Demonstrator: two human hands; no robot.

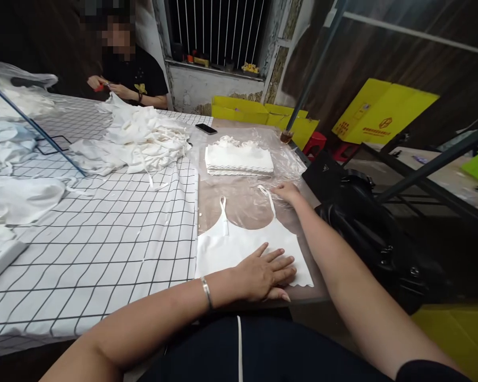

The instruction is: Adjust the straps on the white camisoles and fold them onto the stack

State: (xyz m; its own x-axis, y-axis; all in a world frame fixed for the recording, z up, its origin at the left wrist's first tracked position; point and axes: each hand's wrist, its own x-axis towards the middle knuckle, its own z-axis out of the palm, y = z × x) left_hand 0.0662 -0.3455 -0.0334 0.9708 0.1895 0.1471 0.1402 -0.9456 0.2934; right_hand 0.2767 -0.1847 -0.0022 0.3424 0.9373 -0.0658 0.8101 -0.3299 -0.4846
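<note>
Beyond the hands (265,273), folded stack (239,159) (perhaps camisoles), phone (206,128).

White camisole top (239,246) lies flat under my left hand (265,273), scalloped hem nearest me; right hand (286,191) touches its right strap (269,199).

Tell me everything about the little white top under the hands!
The white top is a small camisole of smooth, thin-looking fabric with two narrow shoulder straps and a wavy scalloped hem. It lies flat and spread out on clear plastic sheeting at the table's near edge, straps pointing away from the person. The left hand presses flat on its lower part, and the right hand touches the end of the right-side strap. It looks clean and unwrinkled.
</note>
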